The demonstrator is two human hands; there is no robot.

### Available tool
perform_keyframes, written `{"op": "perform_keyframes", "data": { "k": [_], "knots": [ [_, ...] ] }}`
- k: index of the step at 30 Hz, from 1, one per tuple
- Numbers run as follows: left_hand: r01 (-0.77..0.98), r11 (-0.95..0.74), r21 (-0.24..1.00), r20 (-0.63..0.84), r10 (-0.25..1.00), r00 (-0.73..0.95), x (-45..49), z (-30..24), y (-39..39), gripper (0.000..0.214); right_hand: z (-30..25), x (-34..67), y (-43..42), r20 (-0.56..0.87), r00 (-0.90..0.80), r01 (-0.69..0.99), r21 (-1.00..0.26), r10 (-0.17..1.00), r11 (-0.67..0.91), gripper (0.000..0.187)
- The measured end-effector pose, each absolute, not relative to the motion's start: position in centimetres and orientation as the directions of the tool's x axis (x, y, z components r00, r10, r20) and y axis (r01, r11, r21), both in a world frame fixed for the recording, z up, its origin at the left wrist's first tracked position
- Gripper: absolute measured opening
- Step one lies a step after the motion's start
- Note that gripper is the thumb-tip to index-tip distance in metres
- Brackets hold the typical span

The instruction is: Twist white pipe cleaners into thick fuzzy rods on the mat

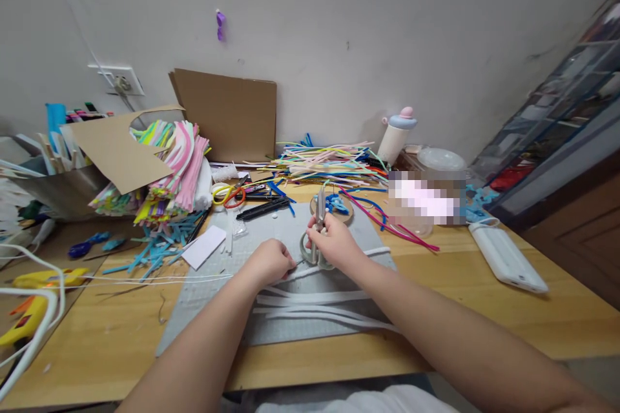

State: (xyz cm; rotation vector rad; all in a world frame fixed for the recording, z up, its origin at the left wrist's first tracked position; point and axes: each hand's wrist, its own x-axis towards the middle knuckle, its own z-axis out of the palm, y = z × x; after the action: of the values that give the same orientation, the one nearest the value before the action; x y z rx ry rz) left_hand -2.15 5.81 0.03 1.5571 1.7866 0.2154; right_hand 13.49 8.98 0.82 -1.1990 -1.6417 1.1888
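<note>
My right hand is closed round a pair of scissors, their blades pointing away from me toward the wall. Left of it, my left hand is pinched on the end of a white pipe cleaner that runs rightward beneath the scissors. Several more white pipe cleaners lie across the grey cutting mat nearer to me. Just beyond the scissors, blue twisted pieces rest on a round brown disc.
Bundled pastel pipe cleaners stand at left, beside yellow glue guns with cords. Loose coloured pipe cleaners pile along the wall. Orange-and-yellow scissors, a black pen-like tool, a bottle and a white power bank sit around the mat.
</note>
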Motion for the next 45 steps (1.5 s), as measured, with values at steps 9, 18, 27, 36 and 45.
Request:
{"op": "perform_keyframes", "data": {
  "k": [9,18,27,36,45],
  "knots": [
    [0.788,0.233,0.570,-0.405,0.914,0.023,-2.3,-0.1,5.9,0.013,0.7,12.7,8.8,0.136,-0.318,0.415,-0.870,0.938,0.267,0.006],
    [0.786,0.233,0.573,-0.393,0.919,0.014,-2.2,0.0,5.8,0.010,1.0,12.1,9.0,0.202,-0.363,0.554,-0.738,0.910,0.385,0.009],
    [0.778,0.222,0.588,-0.379,0.925,0.022,-2.2,0.0,5.7,0.015,2.2,11.1,7.7,0.197,-0.394,0.646,-0.635,0.898,0.423,0.012],
    [0.789,0.204,0.580,-0.335,0.942,0.003,-2.2,-0.3,5.3,0.010,1.2,11.4,7.2,0.233,-0.365,0.647,-0.633,0.901,0.425,0.013],
    [0.776,0.206,0.596,-0.321,0.947,-0.005,-2.4,-1.1,5.3,0.009,-0.3,12.4,7.8,0.265,-0.298,0.583,-0.710,0.917,0.394,0.010]
  ]
}}
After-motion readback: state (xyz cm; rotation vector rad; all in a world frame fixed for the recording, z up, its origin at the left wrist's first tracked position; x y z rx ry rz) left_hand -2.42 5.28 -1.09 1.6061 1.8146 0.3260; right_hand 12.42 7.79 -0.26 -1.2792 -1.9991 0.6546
